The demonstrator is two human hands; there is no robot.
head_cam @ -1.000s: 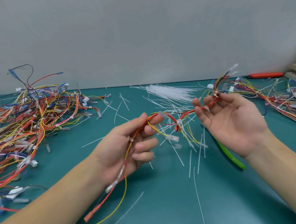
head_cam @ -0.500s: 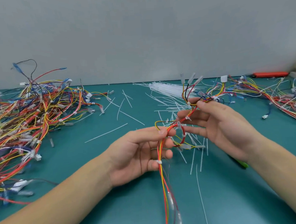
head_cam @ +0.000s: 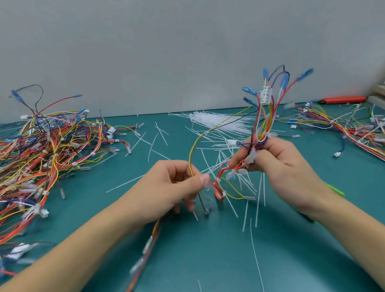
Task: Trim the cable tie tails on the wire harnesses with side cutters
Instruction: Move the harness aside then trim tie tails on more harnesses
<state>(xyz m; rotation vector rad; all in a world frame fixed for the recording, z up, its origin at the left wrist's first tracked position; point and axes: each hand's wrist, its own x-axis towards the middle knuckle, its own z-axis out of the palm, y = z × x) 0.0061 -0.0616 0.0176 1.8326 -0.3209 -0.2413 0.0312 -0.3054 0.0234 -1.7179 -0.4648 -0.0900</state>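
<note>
A wire harness [head_cam: 264, 118] of red, yellow, blue and black wires is held above the green mat between both hands. My right hand [head_cam: 277, 160] grips its upper bundle, so the white connector and blue terminals stand up above the fist. My left hand [head_cam: 176, 188] pinches the lower wires near a white tie, and the harness tail hangs blurred below the wrist. The green-handled side cutters [head_cam: 337, 191] lie on the mat, mostly hidden behind my right wrist.
A large pile of harnesses [head_cam: 28, 162] covers the left of the mat [head_cam: 217, 258]; another pile [head_cam: 356, 129] spreads at the right. A bundle of white cable ties [head_cam: 217, 119] lies at the back centre. Cut tie tails are scattered between the hands. An orange tool [head_cam: 343, 100] lies at the far right.
My right hand has turned and closed around the harness, lifting its connector end upright. My left hand has rolled palm-down, and the two hands stand level.
</note>
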